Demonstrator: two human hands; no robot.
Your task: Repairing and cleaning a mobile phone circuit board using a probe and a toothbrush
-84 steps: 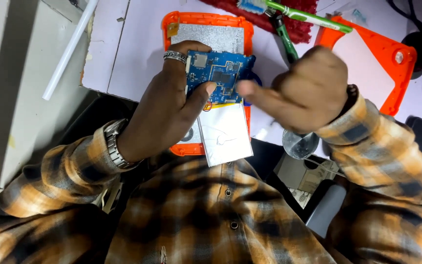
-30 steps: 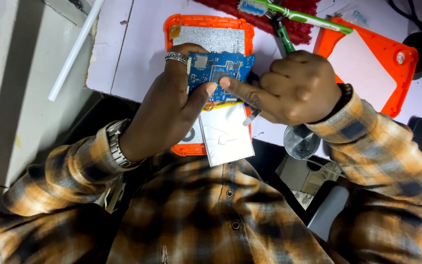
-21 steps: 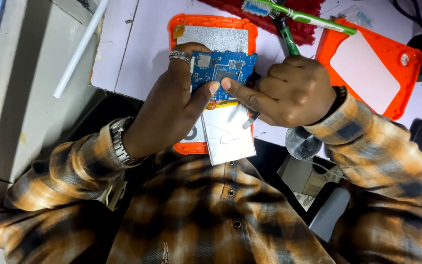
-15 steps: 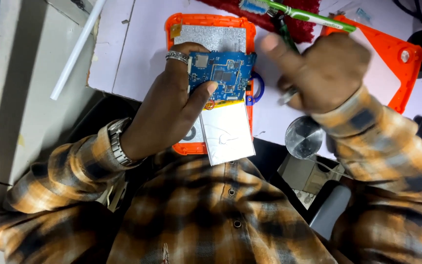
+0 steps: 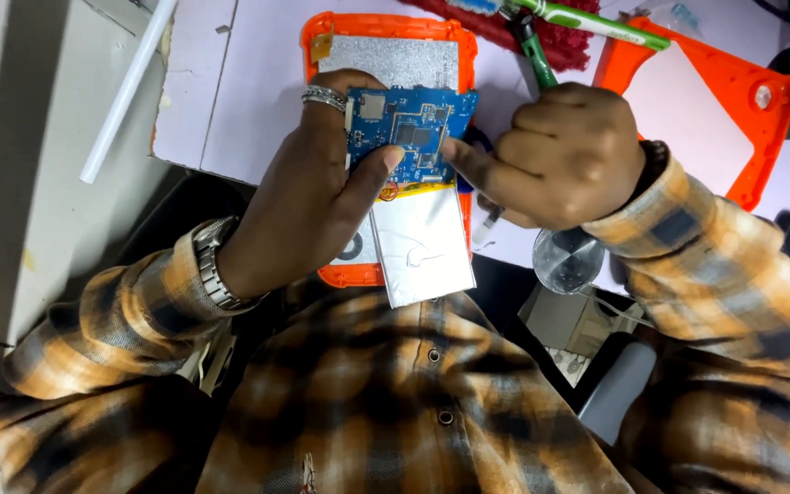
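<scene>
Holding a blue circuit board point(image 5: 411, 134) over an orange-framed tablet shell point(image 5: 386, 55), left hand point(image 5: 308, 197) clamping it, thumb on its face, fingers behind. Silver battery pouch point(image 5: 422, 242) hanging below the board, seemingly attached. Right hand point(image 5: 564, 155) closing around a slim tool, forefinger pressing the board's right edge. Seemingly working the board's edge; next calling for steady support and light pressure. Farther off, 1 orange back cover point(image 5: 697, 105) and a green toothbrush point(image 5: 596, 23) lying on the bench.

A blue circuit board point(image 5: 411, 135) is sitting tilted above an orange-rimmed tablet shell point(image 5: 386, 57), studded with small chips. A silver battery pack point(image 5: 421, 245) is hanging just below the board, joined at a yellow strip, overlapping the shell's lower edge.
</scene>
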